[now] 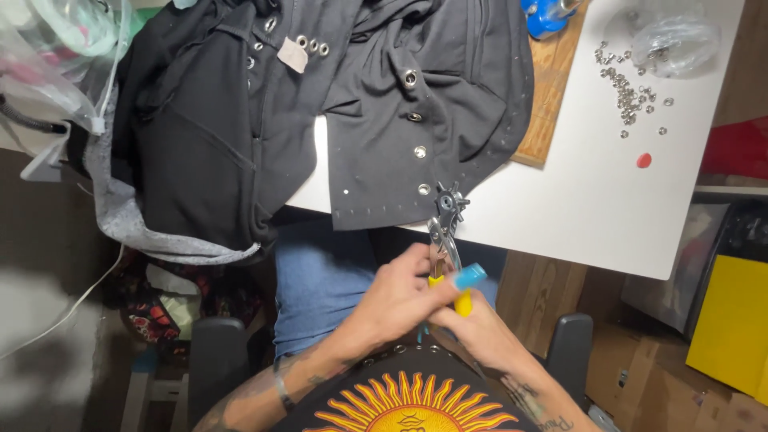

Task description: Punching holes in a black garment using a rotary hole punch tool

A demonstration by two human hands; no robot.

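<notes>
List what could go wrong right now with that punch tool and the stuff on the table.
Both hands, left hand and right hand, grip the punch pliers close together, so skin could get pinched. The black garment droops over the table edge and might slide. Loose eyelets could scatter.

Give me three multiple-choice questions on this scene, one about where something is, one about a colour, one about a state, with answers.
1. Where does the loose pile of eyelets lie?
A. on the table, right of the wooden board
B. on the garment
C. on the floor

2. What colour are the punch pliers' handles?
A. red
B. yellow
C. green

3. How are the pliers held?
A. lying untouched on the table
C. in one hand only
B. in both hands, left hand and right hand

Answers: 1 A, the eyelets lie scattered on the white top by a clear bag; 2 B, yellow shows between the fingers; 3 B, both hands close round the handles below the table edge.
</notes>
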